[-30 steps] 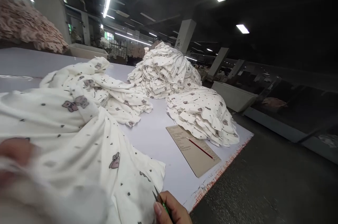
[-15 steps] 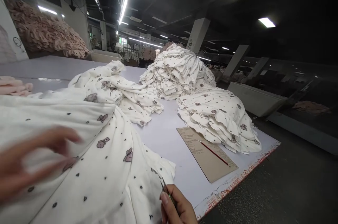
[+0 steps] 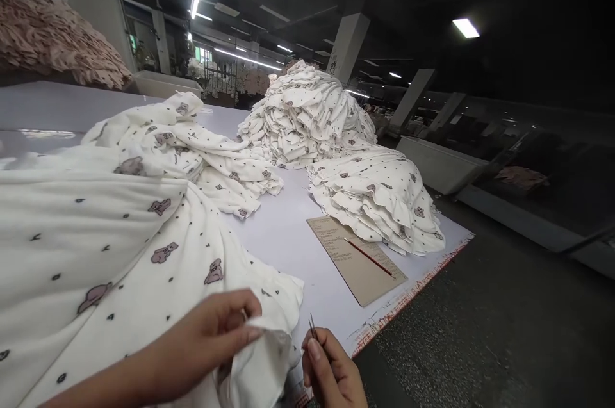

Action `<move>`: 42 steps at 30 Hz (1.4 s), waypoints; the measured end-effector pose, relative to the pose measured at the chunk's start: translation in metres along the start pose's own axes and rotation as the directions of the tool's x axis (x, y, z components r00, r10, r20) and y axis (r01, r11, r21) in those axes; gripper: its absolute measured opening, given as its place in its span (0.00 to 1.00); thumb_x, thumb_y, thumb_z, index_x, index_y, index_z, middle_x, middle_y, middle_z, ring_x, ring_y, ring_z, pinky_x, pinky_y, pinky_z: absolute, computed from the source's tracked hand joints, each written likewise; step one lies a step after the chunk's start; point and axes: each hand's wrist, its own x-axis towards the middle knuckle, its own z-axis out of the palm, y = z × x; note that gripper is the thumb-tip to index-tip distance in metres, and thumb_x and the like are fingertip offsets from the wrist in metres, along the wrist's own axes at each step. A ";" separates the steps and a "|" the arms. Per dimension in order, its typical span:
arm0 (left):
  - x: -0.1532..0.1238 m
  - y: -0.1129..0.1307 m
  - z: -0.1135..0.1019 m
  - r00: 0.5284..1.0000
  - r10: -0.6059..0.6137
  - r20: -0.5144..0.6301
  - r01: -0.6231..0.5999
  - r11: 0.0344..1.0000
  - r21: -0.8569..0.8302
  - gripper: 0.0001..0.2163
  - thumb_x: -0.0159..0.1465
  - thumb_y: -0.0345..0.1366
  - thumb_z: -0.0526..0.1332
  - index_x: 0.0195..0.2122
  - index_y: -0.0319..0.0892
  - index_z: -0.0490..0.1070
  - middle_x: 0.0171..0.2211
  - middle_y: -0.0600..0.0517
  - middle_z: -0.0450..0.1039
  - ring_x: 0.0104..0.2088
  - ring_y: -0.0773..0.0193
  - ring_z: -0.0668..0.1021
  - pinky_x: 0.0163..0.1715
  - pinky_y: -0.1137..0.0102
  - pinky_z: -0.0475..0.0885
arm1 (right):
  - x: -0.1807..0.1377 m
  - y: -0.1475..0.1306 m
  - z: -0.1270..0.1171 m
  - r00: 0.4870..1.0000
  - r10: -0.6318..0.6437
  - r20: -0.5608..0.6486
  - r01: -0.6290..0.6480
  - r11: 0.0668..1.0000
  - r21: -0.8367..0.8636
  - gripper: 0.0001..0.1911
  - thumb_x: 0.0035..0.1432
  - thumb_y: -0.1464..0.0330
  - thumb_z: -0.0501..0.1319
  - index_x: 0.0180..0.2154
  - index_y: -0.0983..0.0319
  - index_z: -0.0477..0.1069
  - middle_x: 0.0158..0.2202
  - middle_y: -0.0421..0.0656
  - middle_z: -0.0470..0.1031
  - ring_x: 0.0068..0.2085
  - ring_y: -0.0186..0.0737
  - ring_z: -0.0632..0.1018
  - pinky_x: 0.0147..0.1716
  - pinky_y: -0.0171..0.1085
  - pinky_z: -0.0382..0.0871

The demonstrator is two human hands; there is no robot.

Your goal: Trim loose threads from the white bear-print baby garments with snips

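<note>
The white printed cotton garment with small brown bear motifs [image 3: 120,248] lay spread over the near left part of the pale grey cutting table [image 3: 288,241], its ruffled hem reaching the table's front edge. The left hand [image 3: 211,331] pinched a fold of that hem between thumb and fingertips. Just beside it, the right hand [image 3: 334,373] was closed around a pair of slim metal thread snips [image 3: 312,328], whose thin points stood up close to the lifted cloth.

With the tips so near the fold, a slip could probably have nicked the fabric or the pinching fingers, and the loose hem might have slid off the edge.

Farther out lay a crumpled heap of the same fabric [image 3: 192,152], two stacks of cut printed pieces [image 3: 307,116] [image 3: 379,200], and a tan card sheet [image 3: 355,257] with a red pencil [image 3: 369,257] on it.

The snips' handles were hidden in the palm, the right wrist was cut off by the frame, and the card's printing was too small to read.
</note>
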 end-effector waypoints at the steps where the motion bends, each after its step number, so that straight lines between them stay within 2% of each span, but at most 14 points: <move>1: -0.002 0.010 -0.008 0.999 0.003 -0.032 -0.006 0.994 -0.113 0.13 0.63 0.48 0.49 0.35 0.44 0.61 0.26 0.56 0.62 0.28 0.65 0.69 0.28 0.73 0.67 | 0.001 -0.001 0.003 0.999 -0.026 -0.031 0.027 0.999 0.028 0.23 0.56 0.47 0.59 0.27 0.61 0.67 0.18 0.35 0.60 0.22 0.32 0.61 0.23 0.31 0.53; 3: -0.003 0.025 -0.017 0.996 0.021 -0.091 -0.051 0.940 -0.339 0.13 0.61 0.48 0.56 0.35 0.44 0.64 0.28 0.56 0.64 0.30 0.66 0.69 0.30 0.74 0.65 | 0.002 -0.005 0.010 0.989 -0.105 -0.102 0.112 0.991 0.070 0.22 0.54 0.47 0.61 0.31 0.59 0.69 0.24 0.38 0.65 0.26 0.34 0.65 0.27 0.31 0.59; 5: -0.002 0.032 -0.016 0.992 0.066 -0.109 -0.109 0.883 -0.458 0.10 0.60 0.44 0.61 0.33 0.42 0.67 0.28 0.56 0.64 0.30 0.67 0.68 0.31 0.74 0.64 | 0.002 -0.007 0.021 0.976 -0.173 -0.135 0.185 0.979 0.082 0.23 0.49 0.47 0.64 0.38 0.57 0.68 0.33 0.40 0.68 0.27 0.34 0.68 0.29 0.30 0.63; 8: 0.002 0.027 -0.006 0.981 0.146 -0.131 -0.185 0.910 -0.372 0.06 0.62 0.40 0.59 0.32 0.43 0.68 0.34 0.54 0.66 0.37 0.64 0.68 0.40 0.72 0.63 | 0.003 -0.010 0.036 0.968 -0.227 -0.103 0.232 0.972 0.037 0.27 0.47 0.50 0.67 0.47 0.53 0.66 0.45 0.41 0.67 0.32 0.35 0.71 0.33 0.31 0.65; 11: 0.009 0.013 0.000 0.984 0.089 -0.157 -0.141 0.922 -0.361 0.09 0.65 0.44 0.54 0.34 0.45 0.65 0.33 0.55 0.65 0.37 0.63 0.67 0.41 0.71 0.62 | 0.007 -0.010 0.043 0.977 -0.214 0.021 0.214 0.977 -0.018 0.15 0.57 0.53 0.60 0.36 0.58 0.70 0.34 0.40 0.68 0.34 0.39 0.69 0.34 0.31 0.62; 15: 0.016 -0.002 0.000 0.994 -0.100 -0.054 0.058 0.856 -0.513 0.14 0.64 0.50 0.53 0.30 0.44 0.59 0.24 0.60 0.57 0.26 0.68 0.61 0.28 0.73 0.61 | 0.014 -0.010 0.039 0.991 -0.065 0.113 0.062 0.998 0.030 0.21 0.57 0.51 0.58 0.27 0.62 0.65 0.23 0.36 0.58 0.27 0.34 0.59 0.26 0.31 0.53; 18: 0.014 -0.008 0.001 0.988 -0.157 -0.006 0.126 0.813 -0.569 0.17 0.58 0.52 0.59 0.29 0.44 0.61 0.23 0.59 0.60 0.25 0.68 0.62 0.26 0.74 0.60 | 0.017 -0.010 0.040 0.987 -0.054 0.148 0.042 0.995 0.085 0.22 0.56 0.50 0.59 0.26 0.62 0.63 0.22 0.34 0.53 0.26 0.32 0.55 0.24 0.31 0.48; 21: 0.010 -0.013 0.004 0.984 -0.172 -0.043 0.120 0.825 -0.552 0.17 0.51 0.50 0.67 0.30 0.41 0.69 0.26 0.56 0.68 0.29 0.64 0.67 0.30 0.73 0.62 | 0.016 -0.011 0.047 0.987 -0.046 0.155 0.030 0.994 0.103 0.22 0.56 0.50 0.58 0.26 0.62 0.64 0.21 0.35 0.57 0.25 0.32 0.58 0.24 0.31 0.52; 24: 0.007 -0.017 0.006 0.971 -0.228 -0.065 0.149 0.800 -0.581 0.17 0.53 0.50 0.66 0.34 0.42 0.72 0.28 0.56 0.73 0.32 0.62 0.71 0.34 0.72 0.66 | 0.012 -0.014 0.051 0.985 -0.170 -0.040 0.169 0.985 -0.010 0.15 0.57 0.54 0.60 0.36 0.60 0.69 0.31 0.40 0.68 0.33 0.37 0.69 0.32 0.31 0.61; 26: 0.006 -0.018 0.006 0.964 -0.260 -0.061 0.168 0.768 -0.618 0.18 0.53 0.52 0.65 0.36 0.43 0.72 0.29 0.56 0.74 0.33 0.61 0.72 0.35 0.71 0.68 | 0.008 -0.015 0.049 0.932 -0.328 -0.151 0.304 0.939 -0.162 0.09 0.60 0.60 0.59 0.39 0.57 0.68 0.34 0.40 0.70 0.37 0.37 0.72 0.35 0.29 0.63; 30: 0.004 -0.017 0.008 0.961 -0.269 -0.063 0.168 0.751 -0.639 0.19 0.52 0.53 0.66 0.35 0.43 0.73 0.30 0.55 0.75 0.37 0.58 0.75 0.39 0.70 0.69 | 0.002 -0.013 0.047 0.852 -0.524 0.003 0.489 0.793 -0.364 0.03 0.59 0.65 0.58 0.37 0.53 0.68 0.28 0.36 0.69 0.28 0.35 0.73 0.28 0.29 0.64; 34: 0.001 -0.018 0.011 0.946 -0.297 -0.132 0.172 0.803 -0.571 0.17 0.51 0.51 0.66 0.36 0.44 0.74 0.36 0.53 0.77 0.43 0.53 0.75 0.44 0.66 0.68 | 0.004 -0.011 0.050 0.849 -0.520 0.095 0.492 0.710 -0.504 0.05 0.59 0.64 0.56 0.37 0.55 0.69 0.28 0.38 0.69 0.26 0.36 0.73 0.24 0.31 0.61; 39: 0.000 -0.025 0.016 0.943 -0.269 -0.194 0.153 0.873 -0.463 0.17 0.51 0.51 0.65 0.35 0.43 0.75 0.37 0.49 0.76 0.45 0.47 0.73 0.47 0.60 0.65 | 0.010 -0.017 0.044 0.892 -0.430 0.142 0.446 0.783 -0.433 0.10 0.60 0.62 0.53 0.28 0.58 0.64 0.25 0.38 0.63 0.25 0.35 0.69 0.23 0.31 0.57; 42: 0.000 -0.030 0.017 0.930 -0.300 -0.212 0.176 0.871 -0.459 0.17 0.51 0.49 0.66 0.36 0.42 0.75 0.41 0.47 0.74 0.48 0.45 0.72 0.51 0.57 0.61 | 0.009 -0.023 0.040 0.919 -0.386 0.079 0.370 0.780 -0.505 0.12 0.62 0.61 0.52 0.28 0.58 0.62 0.25 0.38 0.62 0.25 0.35 0.69 0.23 0.31 0.58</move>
